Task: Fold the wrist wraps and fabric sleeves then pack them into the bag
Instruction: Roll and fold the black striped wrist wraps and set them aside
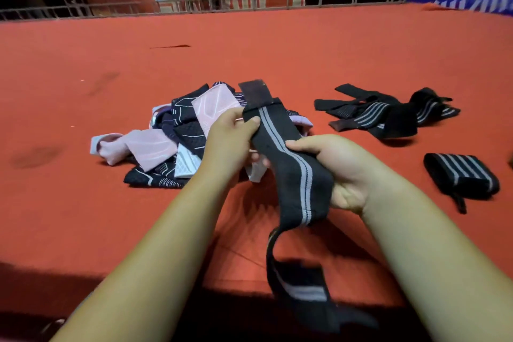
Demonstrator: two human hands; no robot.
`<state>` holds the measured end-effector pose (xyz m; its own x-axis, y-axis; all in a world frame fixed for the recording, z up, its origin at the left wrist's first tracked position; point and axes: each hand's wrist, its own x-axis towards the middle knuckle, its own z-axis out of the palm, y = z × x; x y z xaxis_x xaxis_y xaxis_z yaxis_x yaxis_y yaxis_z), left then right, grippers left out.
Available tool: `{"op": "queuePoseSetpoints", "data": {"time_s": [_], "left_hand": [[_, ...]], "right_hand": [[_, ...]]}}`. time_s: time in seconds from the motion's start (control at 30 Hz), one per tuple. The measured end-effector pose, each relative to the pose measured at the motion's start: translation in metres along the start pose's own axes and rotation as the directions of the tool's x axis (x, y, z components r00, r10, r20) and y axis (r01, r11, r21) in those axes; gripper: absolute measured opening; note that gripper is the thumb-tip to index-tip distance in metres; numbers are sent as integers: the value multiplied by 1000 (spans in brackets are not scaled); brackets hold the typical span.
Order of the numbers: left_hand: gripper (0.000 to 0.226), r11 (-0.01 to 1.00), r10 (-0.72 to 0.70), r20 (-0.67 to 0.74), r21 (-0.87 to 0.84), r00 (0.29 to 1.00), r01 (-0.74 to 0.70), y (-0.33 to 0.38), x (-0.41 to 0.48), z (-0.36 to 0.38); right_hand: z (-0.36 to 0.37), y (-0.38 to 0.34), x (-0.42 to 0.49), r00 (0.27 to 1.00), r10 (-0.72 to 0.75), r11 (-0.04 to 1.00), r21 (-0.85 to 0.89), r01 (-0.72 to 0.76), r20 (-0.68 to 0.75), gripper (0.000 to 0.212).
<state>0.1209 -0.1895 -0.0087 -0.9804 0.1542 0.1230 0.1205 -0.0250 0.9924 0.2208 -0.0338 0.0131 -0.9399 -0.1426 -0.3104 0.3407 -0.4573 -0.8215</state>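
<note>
Nearest, a long black wrist wrap [288, 164] hangs down, its loose end low by the near edge. The left hand [227, 139] pinches its top and the right hand [341, 172] grips its middle, so it is not folded yet. The big red worktop [277, 44] carries the rest. A pile of pink and dark fabric sleeves [177, 141] lies left, all messy. Some loose wraps [388, 114] lie far right. One small folded wrap [460, 175] sits near right. No bag shows.
</note>
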Motion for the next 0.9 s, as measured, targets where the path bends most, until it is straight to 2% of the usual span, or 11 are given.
{"op": "queuePoseSetpoints", "data": {"time_s": [0.07, 0.17, 0.23, 0.37, 0.47, 0.57, 0.67, 0.9], "left_hand": [[15, 1000, -25, 9, 17, 1000, 25, -3, 1, -5], [14, 996, -37, 18, 88, 999, 35, -16, 1, -13], [15, 991, -32, 37, 128, 999, 28, -22, -2, -15], [16, 991, -16, 81, 135, 997, 5, -28, -8, -10], [17, 992, 5, 126, 126, 992, -22, -29, -12, -5], [17, 993, 22, 137, 110, 990, -37, -27, -13, -1], [20, 993, 60, 140, 92, 988, -73, -26, -15, 0], [21, 998, 60, 193, -5, 979, -60, -19, -20, 3]], "right_hand": [[0, 7, 8, 998, 57, 998, 26, -58, 30, 40], [-3, 21, 18, 997, 73, 990, -126, -71, 11, 38], [-3, 29, 21, 998, 9, 967, -253, -25, -64, 33], [-9, 37, 27, 962, -194, 914, -391, 106, -193, 23], [-15, 34, 25, 921, -309, 874, -453, 177, -237, 17], [-23, 32, 24, 902, -360, 841, -501, 204, -238, 13], [-28, 32, 24, 904, -369, 830, -514, 216, -215, 17], [-32, 29, 24, 925, -307, 903, -377, 208, -225, 32]]}}
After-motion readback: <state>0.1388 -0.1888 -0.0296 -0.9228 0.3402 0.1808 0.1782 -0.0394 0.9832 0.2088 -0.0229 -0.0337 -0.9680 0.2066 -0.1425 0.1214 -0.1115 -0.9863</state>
